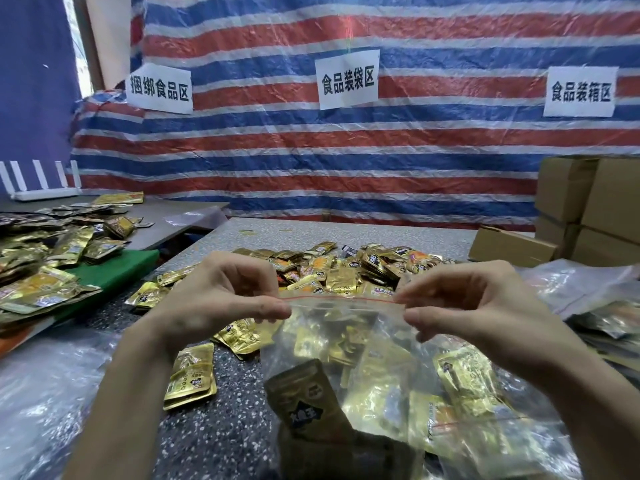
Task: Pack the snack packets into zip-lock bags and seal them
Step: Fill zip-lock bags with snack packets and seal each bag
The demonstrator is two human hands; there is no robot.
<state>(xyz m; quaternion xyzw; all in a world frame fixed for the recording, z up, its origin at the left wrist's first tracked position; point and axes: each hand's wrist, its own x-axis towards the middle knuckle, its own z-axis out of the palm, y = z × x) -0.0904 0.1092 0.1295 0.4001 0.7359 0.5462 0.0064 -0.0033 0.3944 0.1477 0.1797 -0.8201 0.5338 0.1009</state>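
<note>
A clear zip-lock bag [388, 368] with a red seal strip hangs in front of me, holding several gold snack packets. My left hand [221, 299] pinches the bag's top edge at its left end. My right hand [474, 306] pinches the same edge at its right end. The strip runs stretched between the two hands. Behind the bag a pile of loose gold snack packets [346, 271] lies on the speckled table [221, 438]. A single packet [191, 375] lies flat below my left wrist.
A second heap of gold packets [45, 258] covers the left table and a green board [117, 268]. Cardboard boxes [588, 209] stack at the right. Plastic bags [588, 289] lie at the right and at the lower left [45, 393]. A striped tarp [346, 150] with paper signs backs the table.
</note>
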